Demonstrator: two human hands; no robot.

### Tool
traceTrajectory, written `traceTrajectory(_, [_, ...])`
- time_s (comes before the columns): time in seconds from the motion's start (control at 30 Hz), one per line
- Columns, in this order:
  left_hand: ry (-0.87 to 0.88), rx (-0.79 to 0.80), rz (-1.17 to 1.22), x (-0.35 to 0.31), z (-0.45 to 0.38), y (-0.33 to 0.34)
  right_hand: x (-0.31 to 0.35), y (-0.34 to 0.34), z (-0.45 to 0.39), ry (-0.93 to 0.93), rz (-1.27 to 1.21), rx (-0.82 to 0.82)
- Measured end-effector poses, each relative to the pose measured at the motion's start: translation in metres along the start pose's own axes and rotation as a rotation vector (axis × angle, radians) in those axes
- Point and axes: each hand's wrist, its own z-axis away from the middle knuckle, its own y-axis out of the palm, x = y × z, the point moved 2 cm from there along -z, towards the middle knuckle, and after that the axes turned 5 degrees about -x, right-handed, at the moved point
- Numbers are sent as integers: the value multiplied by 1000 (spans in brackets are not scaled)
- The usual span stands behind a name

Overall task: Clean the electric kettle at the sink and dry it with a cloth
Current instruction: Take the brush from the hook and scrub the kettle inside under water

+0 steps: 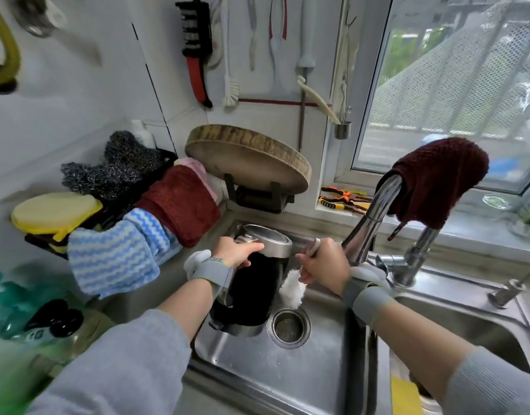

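Note:
The black electric kettle (254, 298) with a steel rim and raised lid stands in the left sink basin (275, 366). My left hand (235, 251) grips the kettle at its top rim. My right hand (325, 269) holds the handle of a white bottle brush (292, 289), whose fluffy head hangs beside the kettle's right wall, above the drain (288, 327). A dark red cloth (440, 181) is draped over the chrome faucet (368, 223).
Several cloths lie on the left counter: a blue striped one (117, 253), a red one (180, 208), a grey one (120, 166). A round wooden board (248, 157) leans in its stand behind the sink. Pliers (341, 199) rest on the sill. A second basin (467, 330) lies right.

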Motion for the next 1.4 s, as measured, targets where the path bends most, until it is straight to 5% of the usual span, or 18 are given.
traceTrajectory(0.13, [49,-20,-49,-30,2,-19,48,-28,0,-173,46,-11])
traceTrajectory(0.3, [163,-13,-207,-70,9,-49,114,-60,-8,-365,307,-235])
traceTrajectory(0.6, [374,67,-480,-146,35,-81,209,-77,-40,-436,75,-221])
traceTrajectory(0.8, [320,123,-410,-128,30,-72,183,-63,-31,-382,98,-210])
traceTrajectory(1.13, [237,-154,-249,-83,45,-55,77,-21,-26,-64,95,-146])
traceTrajectory(1.27, [265,-139,-378,-87,63,-43,51,-13,-16,62,154,-88])
traceTrajectory(1.4, [392,-153,-729,-102,83,-21,18,-4,4,227,-106,48])
